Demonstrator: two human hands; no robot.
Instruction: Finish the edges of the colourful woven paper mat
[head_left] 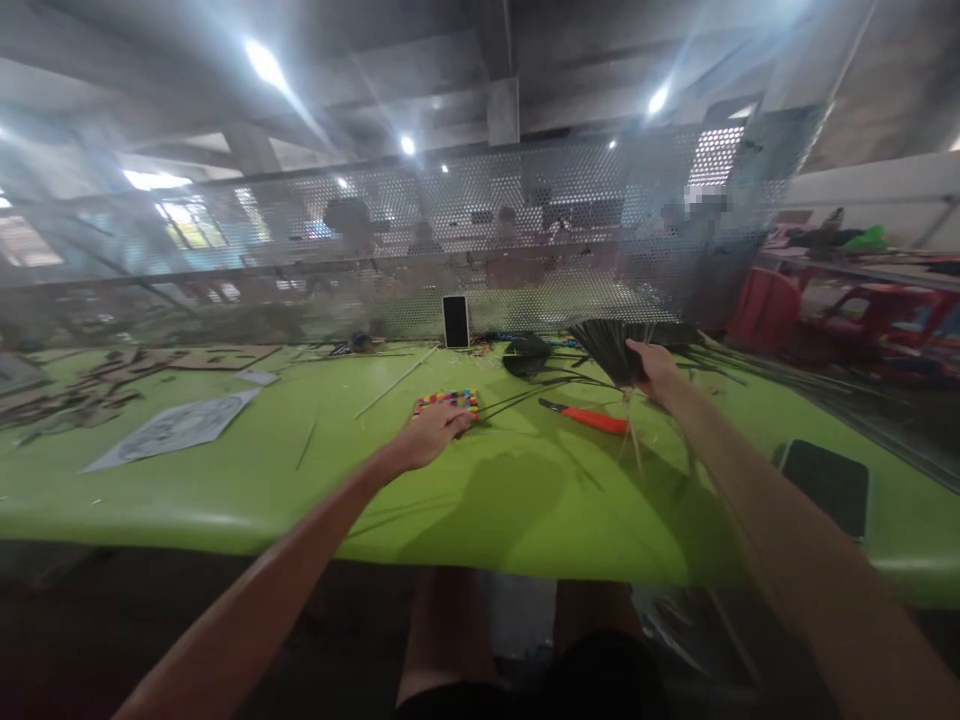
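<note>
My left hand (435, 436) is low over the table, its fingers bent together at the near edge of a small multicoloured block-patterned piece (459, 398). Thin dark stems (517, 398) run right from beside its fingertips; whatever the fingers pinch is hidden. Farther right, my right hand (654, 368) is closed around a dark green, pleated fan-shaped leaf (606, 345), its ribs spreading up and left. Pale strands hang below this leaf. A cutting tool with red-orange handles (594, 417) lies between my hands. Behind it rests a dark rounded leaf-like piece (525, 356).
The green-covered table (262, 490) meets a perforated metal screen (525, 240). A phone (455, 322) stands against it; another dark phone-like slab (825, 485) lies right. Left are a printed sheet (176, 428) and brown scraps (112, 390). Long dark stems line the right edge.
</note>
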